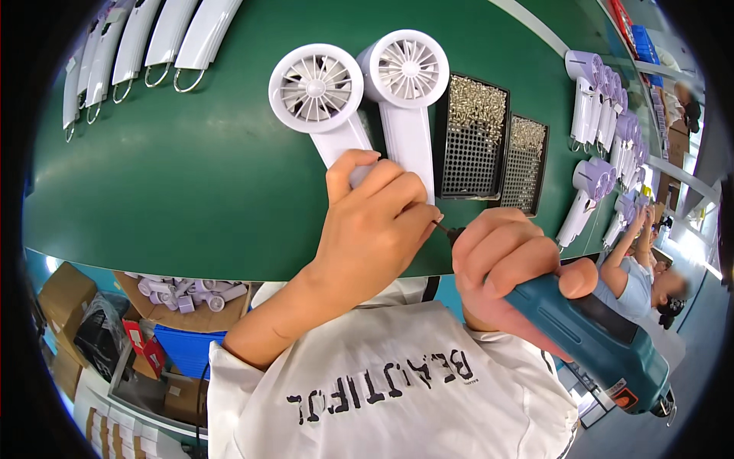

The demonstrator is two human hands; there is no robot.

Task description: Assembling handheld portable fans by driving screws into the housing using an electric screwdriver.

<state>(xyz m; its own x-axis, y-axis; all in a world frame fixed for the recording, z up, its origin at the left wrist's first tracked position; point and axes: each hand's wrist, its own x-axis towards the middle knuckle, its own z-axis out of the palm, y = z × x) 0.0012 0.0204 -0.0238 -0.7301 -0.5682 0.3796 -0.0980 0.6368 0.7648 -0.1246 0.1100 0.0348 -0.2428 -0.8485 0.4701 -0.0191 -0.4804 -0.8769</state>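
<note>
My left hand (375, 214) is closed around the handle of a white handheld fan (315, 88), its fingers also lying over the lower handle of a second handheld fan (410, 69) on the right. Both round grilles point up, side by side. In my right hand (512, 256) is a teal electric screwdriver (589, 329), tilted with its body toward the lower right. Its thin dark bit (442, 226) reaches to the fingertips of my left hand. The lower handle ends are mostly hidden by that hand, so I cannot tell what the bit touches.
Two black perforated trays (468, 164) (524, 172) of small screws lie right of the fans on the green table (168, 191). White handle parts (160, 46) with metal loops line the far left. More fans (592, 180) stand at right, near another person (634, 268). A carton (229, 310) of fan parts sits below.
</note>
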